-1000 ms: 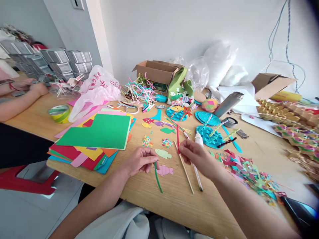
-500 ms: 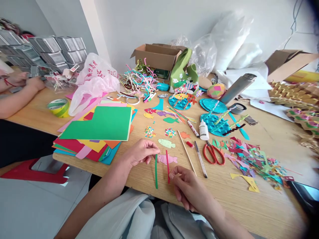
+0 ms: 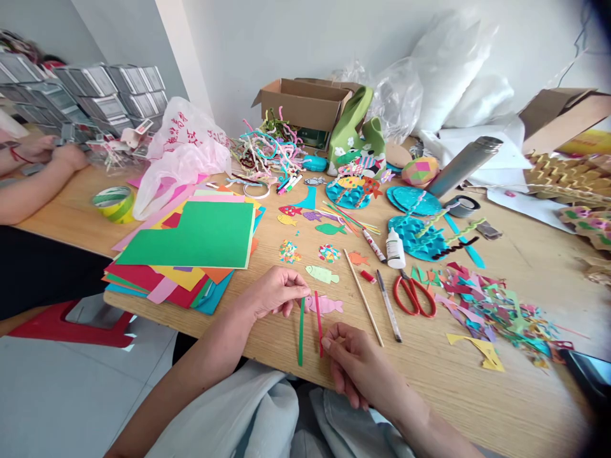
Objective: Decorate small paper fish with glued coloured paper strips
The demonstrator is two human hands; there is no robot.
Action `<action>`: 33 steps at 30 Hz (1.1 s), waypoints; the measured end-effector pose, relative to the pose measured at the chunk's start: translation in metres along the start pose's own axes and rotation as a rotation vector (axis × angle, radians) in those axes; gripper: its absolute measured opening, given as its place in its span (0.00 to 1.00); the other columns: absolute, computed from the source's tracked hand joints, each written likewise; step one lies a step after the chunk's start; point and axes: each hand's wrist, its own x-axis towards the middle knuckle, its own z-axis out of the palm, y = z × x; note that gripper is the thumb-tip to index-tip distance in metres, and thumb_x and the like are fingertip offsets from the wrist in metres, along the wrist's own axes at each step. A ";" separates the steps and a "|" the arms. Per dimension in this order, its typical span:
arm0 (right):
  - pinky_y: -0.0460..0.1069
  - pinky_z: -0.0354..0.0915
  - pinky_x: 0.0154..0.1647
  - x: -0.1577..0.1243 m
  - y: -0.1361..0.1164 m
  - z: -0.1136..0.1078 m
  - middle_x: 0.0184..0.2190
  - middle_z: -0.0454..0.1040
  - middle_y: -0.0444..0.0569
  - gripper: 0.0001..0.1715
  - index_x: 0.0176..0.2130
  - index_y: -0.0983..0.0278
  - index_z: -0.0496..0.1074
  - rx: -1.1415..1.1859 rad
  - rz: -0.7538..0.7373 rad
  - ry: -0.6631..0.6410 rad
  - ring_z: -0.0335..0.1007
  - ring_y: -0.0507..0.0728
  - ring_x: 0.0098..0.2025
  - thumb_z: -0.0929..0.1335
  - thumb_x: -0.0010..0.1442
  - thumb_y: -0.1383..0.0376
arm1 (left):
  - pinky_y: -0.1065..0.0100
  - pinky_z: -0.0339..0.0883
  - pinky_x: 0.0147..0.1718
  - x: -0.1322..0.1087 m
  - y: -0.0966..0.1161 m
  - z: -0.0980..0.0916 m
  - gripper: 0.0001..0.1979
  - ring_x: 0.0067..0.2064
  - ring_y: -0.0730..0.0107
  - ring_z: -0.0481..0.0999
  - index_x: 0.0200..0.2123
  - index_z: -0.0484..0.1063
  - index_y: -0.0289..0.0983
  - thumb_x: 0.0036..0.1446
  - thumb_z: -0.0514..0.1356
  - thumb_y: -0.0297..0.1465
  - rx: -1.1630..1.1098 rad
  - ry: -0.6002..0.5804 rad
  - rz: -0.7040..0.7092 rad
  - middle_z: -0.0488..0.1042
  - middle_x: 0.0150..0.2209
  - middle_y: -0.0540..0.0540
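My left hand (image 3: 274, 292) pinches the top end of a thin green paper strip (image 3: 301, 334) that lies on the wooden table (image 3: 429, 381). Close beside it, my right hand (image 3: 356, 362) pinches the lower end of a thin red paper strip (image 3: 318, 318). The two strips run almost parallel. A pink paper fish (image 3: 327, 305) lies just behind them and a pale green paper fish (image 3: 323, 275) a little farther back. A wooden stick (image 3: 363, 298), a pen (image 3: 389, 306) and red-handled scissors (image 3: 414, 296) lie to the right of my hands.
A stack of coloured paper sheets (image 3: 191, 248) lies at the left, a glue bottle (image 3: 394, 248) and blue craft plates (image 3: 415, 238) behind. Paper scraps (image 3: 487, 308) litter the right. Another person's arms (image 3: 38, 181) rest at the far left by a tape roll (image 3: 113, 203). Boxes and bags line the wall.
My right hand has drawn the red strip from beyond the sticks back toward me, beside the green strip. My left hand has kept hold of the green strip. The view has tilted slightly.
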 end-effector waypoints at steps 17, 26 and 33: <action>0.40 0.44 0.06 -0.003 -0.003 -0.006 0.12 0.66 0.36 0.28 0.34 0.60 0.56 -0.019 -0.095 0.030 0.52 0.46 0.07 0.60 0.54 0.38 | 0.77 0.52 0.13 0.000 0.000 0.002 0.16 0.16 0.79 0.64 0.31 0.72 0.34 0.51 0.63 0.43 -0.006 0.035 -0.026 0.70 0.18 0.52; 0.41 0.55 0.12 0.031 -0.092 -0.108 0.16 0.70 0.39 0.10 0.34 0.61 0.60 -0.549 -0.343 0.312 0.63 0.49 0.12 0.61 0.63 0.57 | 0.78 0.50 0.11 0.003 0.000 0.002 0.20 0.13 0.83 0.62 0.28 0.69 0.33 0.46 0.65 0.46 -0.141 -0.034 -0.055 0.75 0.23 0.49; 0.46 0.65 0.26 0.091 -0.157 -0.157 0.26 0.78 0.52 0.12 0.38 0.68 0.70 -1.143 -0.151 0.448 0.74 0.54 0.25 0.59 0.65 0.68 | 0.78 0.49 0.09 0.003 0.001 0.001 0.21 0.12 0.83 0.62 0.29 0.69 0.33 0.44 0.66 0.46 -0.197 -0.020 -0.059 0.73 0.21 0.51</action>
